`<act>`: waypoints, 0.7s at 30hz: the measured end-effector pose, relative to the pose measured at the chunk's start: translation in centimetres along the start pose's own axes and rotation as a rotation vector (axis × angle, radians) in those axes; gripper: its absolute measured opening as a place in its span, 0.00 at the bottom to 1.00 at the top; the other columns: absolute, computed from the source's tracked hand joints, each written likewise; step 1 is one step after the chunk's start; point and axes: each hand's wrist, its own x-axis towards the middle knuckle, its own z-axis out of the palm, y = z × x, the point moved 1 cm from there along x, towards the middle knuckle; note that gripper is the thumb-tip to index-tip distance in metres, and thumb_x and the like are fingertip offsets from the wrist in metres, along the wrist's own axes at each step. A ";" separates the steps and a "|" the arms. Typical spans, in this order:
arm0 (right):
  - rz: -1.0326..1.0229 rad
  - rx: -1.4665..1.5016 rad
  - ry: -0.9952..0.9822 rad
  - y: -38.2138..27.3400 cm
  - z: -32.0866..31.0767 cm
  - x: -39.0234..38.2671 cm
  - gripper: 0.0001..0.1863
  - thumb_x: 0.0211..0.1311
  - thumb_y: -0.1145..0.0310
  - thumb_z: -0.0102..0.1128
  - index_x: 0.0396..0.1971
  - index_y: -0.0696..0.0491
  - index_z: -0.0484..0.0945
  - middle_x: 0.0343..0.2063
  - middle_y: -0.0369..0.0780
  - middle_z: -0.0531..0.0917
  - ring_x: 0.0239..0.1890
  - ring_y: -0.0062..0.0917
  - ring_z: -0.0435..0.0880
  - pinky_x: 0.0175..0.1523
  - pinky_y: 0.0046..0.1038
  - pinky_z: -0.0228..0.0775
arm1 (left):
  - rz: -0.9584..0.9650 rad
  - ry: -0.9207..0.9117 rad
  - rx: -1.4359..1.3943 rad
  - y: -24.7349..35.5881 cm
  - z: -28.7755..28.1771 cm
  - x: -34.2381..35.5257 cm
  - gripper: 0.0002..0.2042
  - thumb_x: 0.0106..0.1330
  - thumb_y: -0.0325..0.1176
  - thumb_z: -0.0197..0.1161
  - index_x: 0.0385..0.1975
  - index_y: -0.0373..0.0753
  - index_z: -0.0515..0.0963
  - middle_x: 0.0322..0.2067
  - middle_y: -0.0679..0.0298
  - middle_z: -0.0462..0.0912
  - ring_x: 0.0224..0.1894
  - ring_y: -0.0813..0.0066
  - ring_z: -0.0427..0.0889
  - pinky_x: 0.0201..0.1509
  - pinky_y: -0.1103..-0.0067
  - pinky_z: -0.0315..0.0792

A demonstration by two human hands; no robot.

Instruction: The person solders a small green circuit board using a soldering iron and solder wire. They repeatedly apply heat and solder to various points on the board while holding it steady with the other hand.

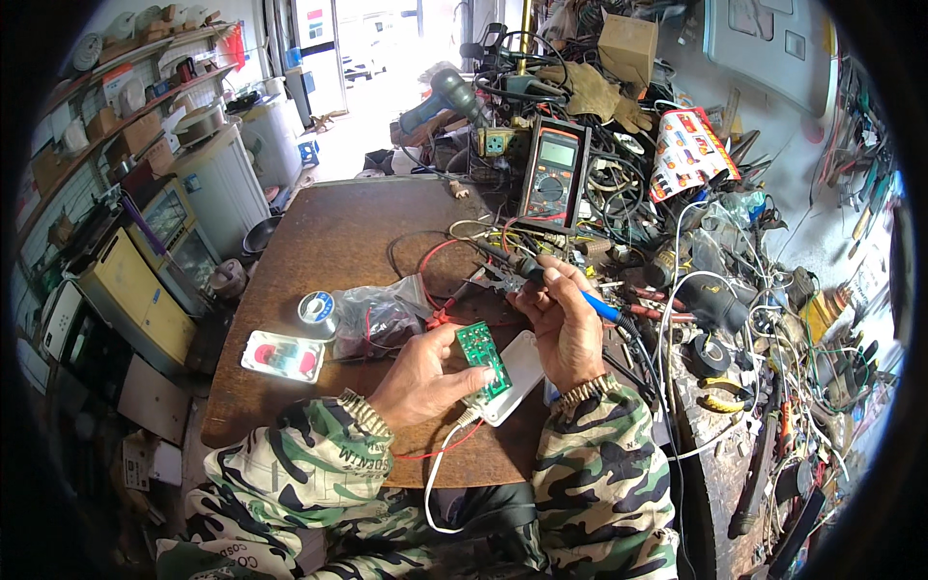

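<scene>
My left hand point(422, 379) pinches a green circuit board point(476, 350) by its edges, tilted, with its soldered side showing. Beneath it lies an open white plastic case half point(520, 372) on the table. A white cable point(445, 454) runs from near the board down toward my lap. My right hand point(564, 324) grips a blue-handled soldering iron point(601, 307); its dark front end points away to the upper left and its cord trails down at the right. Just below that front end is a jagged silvery piece point(505, 280); whether my fingers hold it cannot be made out.
On the brown table point(338, 227) are a solder spool point(317, 308), a white case piece point(283, 357) and a clear plastic bag point(379, 317). A multimeter point(553, 172) leans at the back right. Tangled cables and tools, including yellow-handled pliers point(727, 394), crowd the right side.
</scene>
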 end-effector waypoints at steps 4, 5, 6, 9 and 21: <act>-0.007 0.044 -0.008 0.1 0.2 -0.1 0.15 0.70 0.66 0.59 0.50 0.58 0.77 0.36 0.37 0.84 0.36 0.24 0.84 0.51 0.39 0.81 | -0.028 0.038 -0.320 -0.3 0.1 -0.3 0.17 0.69 0.27 0.65 0.55 0.31 0.73 0.46 0.62 0.84 0.48 0.77 0.82 0.56 0.76 0.76; -0.012 0.067 -0.015 -0.2 0.1 -0.1 0.15 0.69 0.66 0.59 0.50 0.58 0.77 0.36 0.37 0.84 0.36 0.23 0.84 0.50 0.37 0.82 | -0.021 0.043 -0.336 -0.3 0.0 -0.2 0.16 0.69 0.26 0.64 0.55 0.31 0.73 0.46 0.61 0.84 0.48 0.77 0.82 0.56 0.76 0.76; -0.017 0.091 -0.022 -0.6 0.1 -0.2 0.15 0.69 0.67 0.59 0.49 0.59 0.78 0.36 0.37 0.84 0.36 0.23 0.84 0.48 0.36 0.82 | -0.014 0.049 -0.352 -0.3 -0.2 -0.1 0.16 0.69 0.26 0.64 0.54 0.31 0.73 0.47 0.61 0.84 0.48 0.77 0.83 0.57 0.76 0.76; 0.010 0.129 -0.009 -2.2 -1.0 -0.4 0.15 0.68 0.61 0.59 0.44 0.57 0.79 0.32 0.37 0.83 0.28 0.22 0.80 0.41 0.35 0.81 | 0.004 0.059 -0.371 -0.4 -0.8 0.3 0.15 0.70 0.26 0.62 0.54 0.29 0.73 0.48 0.59 0.84 0.49 0.76 0.83 0.58 0.76 0.75; 0.112 0.028 0.174 -4.0 -1.9 -0.5 0.15 0.66 0.59 0.58 0.24 0.52 0.73 0.12 0.31 0.63 0.13 0.19 0.58 0.25 0.29 0.61 | 0.049 0.035 -0.325 0.2 -0.7 0.2 0.14 0.69 0.24 0.65 0.52 0.31 0.76 0.45 0.64 0.84 0.47 0.81 0.81 0.54 0.78 0.76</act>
